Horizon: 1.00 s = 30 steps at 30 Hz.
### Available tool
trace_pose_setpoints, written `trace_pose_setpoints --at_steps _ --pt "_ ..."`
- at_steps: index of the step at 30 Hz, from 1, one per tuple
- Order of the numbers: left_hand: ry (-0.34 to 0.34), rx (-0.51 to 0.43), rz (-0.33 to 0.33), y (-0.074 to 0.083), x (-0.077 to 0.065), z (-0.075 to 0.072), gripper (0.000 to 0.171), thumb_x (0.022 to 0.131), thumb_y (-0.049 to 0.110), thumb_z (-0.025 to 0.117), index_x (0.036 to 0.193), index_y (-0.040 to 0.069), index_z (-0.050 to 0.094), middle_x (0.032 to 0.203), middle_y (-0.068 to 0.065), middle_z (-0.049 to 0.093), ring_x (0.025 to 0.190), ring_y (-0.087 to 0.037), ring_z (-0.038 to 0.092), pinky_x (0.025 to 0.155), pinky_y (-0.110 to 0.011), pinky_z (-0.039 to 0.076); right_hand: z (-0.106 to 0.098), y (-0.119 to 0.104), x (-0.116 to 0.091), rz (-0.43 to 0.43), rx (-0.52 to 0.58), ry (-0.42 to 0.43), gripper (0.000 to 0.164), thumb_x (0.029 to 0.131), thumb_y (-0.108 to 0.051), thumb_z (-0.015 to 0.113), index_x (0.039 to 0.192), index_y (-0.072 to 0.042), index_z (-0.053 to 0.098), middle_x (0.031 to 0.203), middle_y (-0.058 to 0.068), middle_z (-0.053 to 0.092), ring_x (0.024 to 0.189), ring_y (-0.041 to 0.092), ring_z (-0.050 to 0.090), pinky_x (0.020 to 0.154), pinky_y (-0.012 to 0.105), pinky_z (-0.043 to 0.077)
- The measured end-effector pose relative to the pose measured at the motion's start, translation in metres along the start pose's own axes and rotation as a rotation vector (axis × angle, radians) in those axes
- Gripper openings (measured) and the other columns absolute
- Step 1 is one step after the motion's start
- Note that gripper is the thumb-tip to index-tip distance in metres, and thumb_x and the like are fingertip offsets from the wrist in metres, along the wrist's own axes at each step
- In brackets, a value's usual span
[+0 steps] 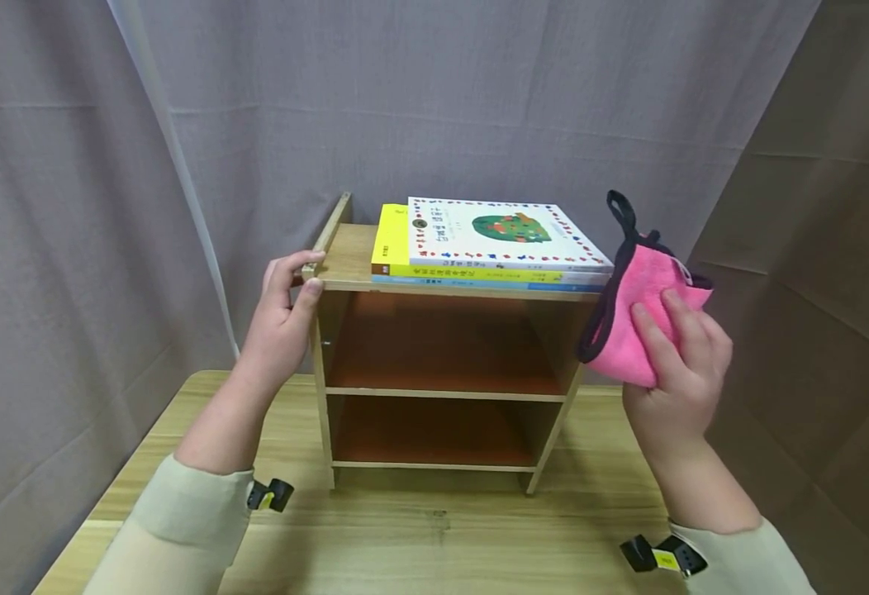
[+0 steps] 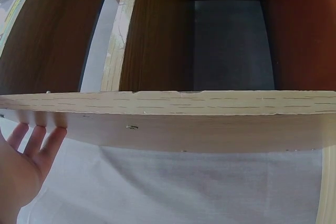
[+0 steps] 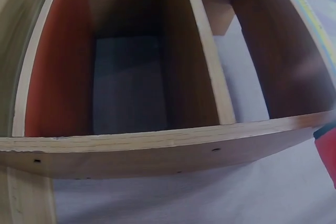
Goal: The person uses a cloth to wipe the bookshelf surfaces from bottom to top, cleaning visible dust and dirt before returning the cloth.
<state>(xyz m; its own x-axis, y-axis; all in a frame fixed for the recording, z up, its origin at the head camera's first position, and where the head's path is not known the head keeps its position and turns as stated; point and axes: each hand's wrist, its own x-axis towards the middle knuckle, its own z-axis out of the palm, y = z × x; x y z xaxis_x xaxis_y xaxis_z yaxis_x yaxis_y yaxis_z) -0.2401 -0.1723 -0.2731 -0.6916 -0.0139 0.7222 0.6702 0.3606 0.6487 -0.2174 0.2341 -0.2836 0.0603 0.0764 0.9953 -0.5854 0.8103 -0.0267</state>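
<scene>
A small wooden bookshelf (image 1: pixel 349 252) with open compartments stands in the middle of the head view. My left hand (image 1: pixel 282 318) grips its upper left corner, thumb at the front edge; in the left wrist view its fingertips (image 2: pixel 55 136) touch the side panel's outer face (image 2: pixel 157 132). A folded pink cloth (image 1: pixel 646 306) with black trim and a loop is held in my right hand (image 1: pixel 683 376), by the shelf's upper right corner. Only a corner of the cloth shows in the right wrist view, and the right hand is outside it.
Several books lie stacked on the shelf's top: a white one (image 1: pixel 509 235) uppermost, a yellow one (image 1: pixel 391 235) beneath, and blue at the bottom. A raised rail (image 1: pixel 334 219) runs along the top's left side. The wooden table (image 1: pixel 434 537) carries the shelf. Grey curtains (image 1: pixel 479 99) hang behind and beside it.
</scene>
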Motion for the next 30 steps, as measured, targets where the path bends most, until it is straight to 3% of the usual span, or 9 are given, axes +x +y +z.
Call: trace_pose_setpoints --at_steps 4,8,12,16,30 --pt "-0.002 -0.003 0.001 0.000 0.001 0.001 0.032 0.106 0.020 0.048 0.138 0.016 0.049 0.131 -0.013 0.041 0.116 -0.026 0.044 0.088 -0.039 0.038 0.002 0.006 -0.006 0.001 -0.017 -0.076 0.028 0.095 -0.031 0.064 0.114 -0.013 0.075 0.129 0.011 0.064 0.118 0.042 0.051 0.102 0.045 0.041" --pt "0.001 -0.001 0.003 -0.001 0.001 0.001 0.032 0.106 0.020 0.048 0.138 0.016 0.049 0.130 -0.013 0.041 0.116 -0.026 0.044 0.088 -0.039 0.039 0.005 0.013 -0.012 0.005 -0.003 -0.152 0.033 0.091 -0.021 0.064 0.123 -0.016 0.070 0.139 0.009 0.057 0.130 0.041 0.045 0.106 0.057 0.036" --pt "-0.001 -0.004 0.003 -0.001 0.001 0.001 0.032 0.106 0.020 0.047 0.138 0.016 0.049 0.130 -0.013 0.041 0.116 -0.026 0.044 0.088 -0.039 0.038 0.007 0.018 -0.020 -0.007 -0.017 -0.258 0.061 0.080 -0.004 0.066 0.137 -0.024 0.060 0.152 0.004 0.043 0.141 0.040 0.032 0.109 0.062 0.030" --pt "-0.002 -0.003 0.000 0.000 0.001 0.000 0.033 0.106 0.020 0.047 0.138 0.016 0.049 0.130 -0.014 0.041 0.116 -0.027 0.044 0.088 -0.040 0.038 0.009 0.019 -0.025 -0.023 -0.017 -0.307 0.082 0.070 0.008 0.064 0.144 -0.027 0.053 0.158 -0.001 0.033 0.145 0.041 0.024 0.110 0.065 0.026" --pt "0.005 -0.002 -0.001 0.000 0.000 0.000 0.033 0.105 0.019 0.048 0.138 0.016 0.049 0.131 -0.013 0.041 0.117 -0.026 0.044 0.090 -0.041 0.038 0.011 0.019 -0.041 -0.014 -0.015 -0.341 0.083 0.072 0.011 0.062 0.146 -0.024 0.050 0.161 -0.002 0.027 0.145 0.042 0.020 0.112 0.064 0.023"
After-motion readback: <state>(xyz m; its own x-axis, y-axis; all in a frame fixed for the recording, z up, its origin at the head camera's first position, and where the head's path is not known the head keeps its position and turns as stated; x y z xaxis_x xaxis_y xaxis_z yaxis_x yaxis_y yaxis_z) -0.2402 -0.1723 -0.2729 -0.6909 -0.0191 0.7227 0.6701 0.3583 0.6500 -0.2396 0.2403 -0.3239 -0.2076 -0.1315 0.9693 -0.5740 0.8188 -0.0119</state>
